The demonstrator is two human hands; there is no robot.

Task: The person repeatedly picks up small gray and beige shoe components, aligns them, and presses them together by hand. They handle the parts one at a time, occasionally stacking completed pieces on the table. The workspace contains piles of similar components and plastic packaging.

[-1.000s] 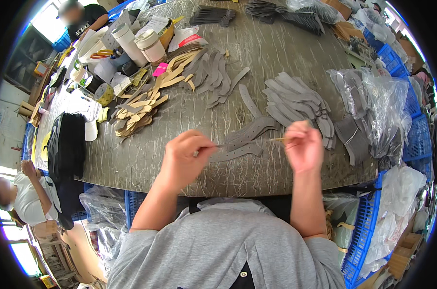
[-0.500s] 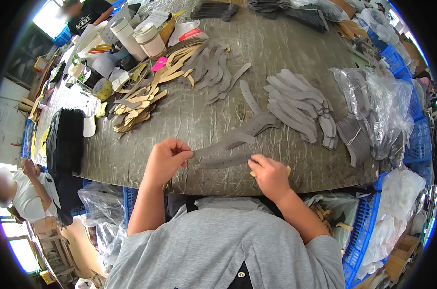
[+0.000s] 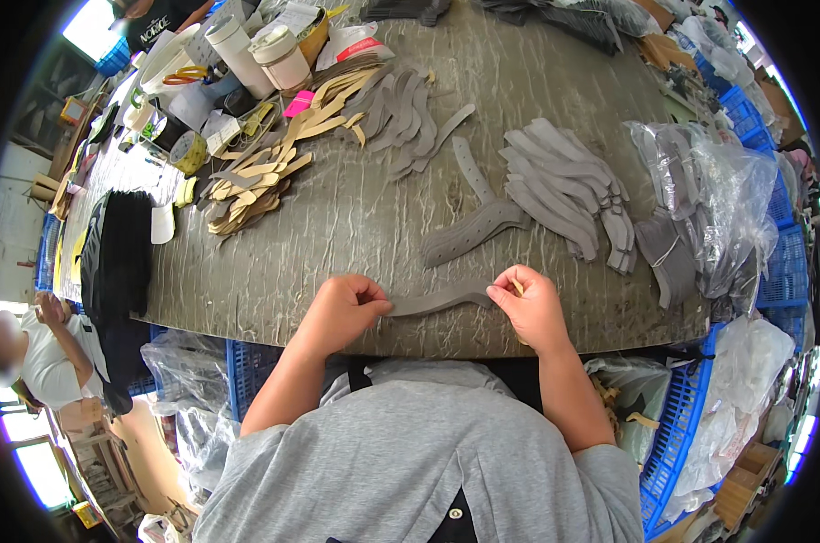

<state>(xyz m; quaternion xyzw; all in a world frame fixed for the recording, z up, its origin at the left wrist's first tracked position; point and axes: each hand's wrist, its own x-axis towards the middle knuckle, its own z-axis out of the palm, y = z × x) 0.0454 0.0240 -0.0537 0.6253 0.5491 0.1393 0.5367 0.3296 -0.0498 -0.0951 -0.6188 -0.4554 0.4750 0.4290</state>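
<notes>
A long curved grey strap piece (image 3: 439, 300) lies flat on the grey worktable (image 3: 337, 226) near its front edge. My left hand (image 3: 342, 312) pinches its left end. My right hand (image 3: 529, 303) presses on its right end and also holds a thin tan stick between the fingers. Just beyond, another grey strap with punched holes (image 3: 475, 231) rests on the table. A fanned stack of similar grey pieces (image 3: 564, 195) sits to the right of it.
Tan and grey cut pieces (image 3: 265, 176) spread at the back left, with cups, tape and scissors behind. Clear bags of grey parts (image 3: 708, 208) lie at the right. Blue crates (image 3: 681, 434) stand under the table. Another person (image 3: 30, 353) sits at far left.
My right hand has moved from the table's front edge up onto the strap's right end. The strap now lies stretched between both hands. My left hand shifted slightly right.
</notes>
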